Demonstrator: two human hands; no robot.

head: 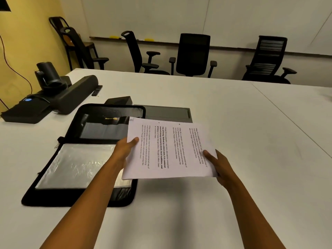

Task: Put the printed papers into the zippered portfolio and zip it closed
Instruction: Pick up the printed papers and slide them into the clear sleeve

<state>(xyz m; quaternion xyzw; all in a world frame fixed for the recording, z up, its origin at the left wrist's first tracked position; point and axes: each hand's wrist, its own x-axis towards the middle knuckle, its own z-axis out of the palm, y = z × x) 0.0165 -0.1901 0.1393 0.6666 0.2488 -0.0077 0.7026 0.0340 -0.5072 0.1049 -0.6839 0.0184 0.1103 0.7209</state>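
Papers (170, 150) gripped by both hands, portfolio (80, 155) open alongside

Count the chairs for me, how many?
5: metal chair in the far-left corner, leaning chair before it, then side-on chair, middle chair and slatted chair along the wall. More may be hidden.
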